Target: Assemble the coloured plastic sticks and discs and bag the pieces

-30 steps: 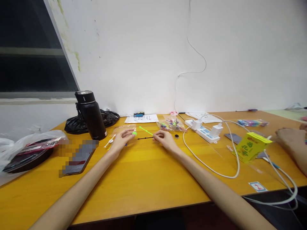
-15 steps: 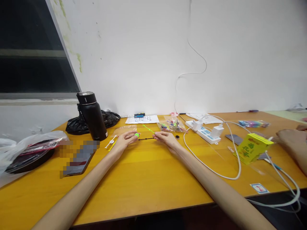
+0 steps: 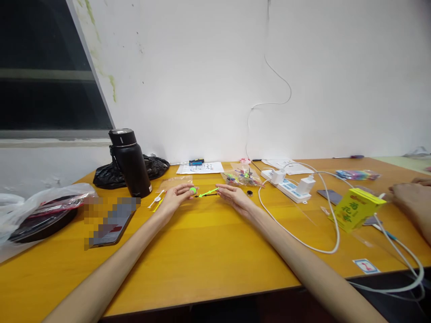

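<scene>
My left hand [image 3: 175, 200] is closed, fingertips pinching a small bright green disc [image 3: 193, 190] with a bit of clear plastic around it. My right hand [image 3: 236, 197] has its thumb and forefinger at the right end of a slim green clock hand [image 3: 206, 193], whose arrow tip points left. A black clock hand [image 3: 211, 194] lies just beyond and below the green one, partly covered by it. Beside my left wrist are a white clock hand [image 3: 158, 198] and a yellow one [image 3: 156, 205]. A small black round part [image 3: 249, 193] sits right of my right hand.
Behind my right hand lies a clear bag of coloured parts [image 3: 244, 175]. A power strip [image 3: 292, 190], looping white cable and yellow box [image 3: 357, 208] occupy the right, near another person's hand [image 3: 411, 197]. At left stand a black bottle [image 3: 129, 166] and a phone [image 3: 116, 224].
The green clock hand has swung from pointing up and left to pointing left and slightly down, above the black one. My right fingers have straightened a little; my left hand stays nearly still.
</scene>
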`<state>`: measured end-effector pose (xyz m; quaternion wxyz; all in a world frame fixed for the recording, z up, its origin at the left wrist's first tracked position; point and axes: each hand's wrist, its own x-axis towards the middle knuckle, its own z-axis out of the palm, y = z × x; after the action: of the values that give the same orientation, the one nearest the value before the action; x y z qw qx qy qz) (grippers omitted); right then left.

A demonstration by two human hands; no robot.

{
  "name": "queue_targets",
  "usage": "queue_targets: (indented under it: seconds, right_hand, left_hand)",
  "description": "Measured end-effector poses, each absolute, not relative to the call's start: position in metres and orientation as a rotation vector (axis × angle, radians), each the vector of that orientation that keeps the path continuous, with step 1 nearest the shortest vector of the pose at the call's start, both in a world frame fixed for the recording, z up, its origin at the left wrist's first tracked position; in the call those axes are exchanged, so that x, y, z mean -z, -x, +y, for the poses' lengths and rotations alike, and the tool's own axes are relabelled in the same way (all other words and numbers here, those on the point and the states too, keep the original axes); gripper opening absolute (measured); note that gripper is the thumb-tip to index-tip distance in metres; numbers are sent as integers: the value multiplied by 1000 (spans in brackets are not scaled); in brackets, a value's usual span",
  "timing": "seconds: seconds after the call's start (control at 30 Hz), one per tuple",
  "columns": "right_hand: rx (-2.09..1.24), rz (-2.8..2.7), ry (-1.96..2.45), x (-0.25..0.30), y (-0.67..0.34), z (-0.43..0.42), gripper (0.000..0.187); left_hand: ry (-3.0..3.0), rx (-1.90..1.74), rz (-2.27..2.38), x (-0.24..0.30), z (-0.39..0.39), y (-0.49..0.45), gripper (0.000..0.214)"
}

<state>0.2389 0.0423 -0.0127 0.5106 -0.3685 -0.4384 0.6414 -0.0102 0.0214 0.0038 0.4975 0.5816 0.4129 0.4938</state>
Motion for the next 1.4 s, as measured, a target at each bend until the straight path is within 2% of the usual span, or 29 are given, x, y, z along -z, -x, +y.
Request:
queue_targets:
  seconds: [0.27,0.73,1.07,1.4]
  right_hand:
    - [-1533,-1080,898,11,-234,37,33]
    - [-1476,-1345,964,10,-233,33,38]
    - [-1424,-1512,985,7,-227,28,40]
    - [-1343,-1557,990,7,-225,25,42]
  left_hand:
    - [-1470,-1209,1031,-4,19,8,44]
    - [-1262,-1186,884,7,24,7,56]
    - [-1161,-1176,771,3,20,4,39]
    - [-1334,-1127,757,6,17,2,48]
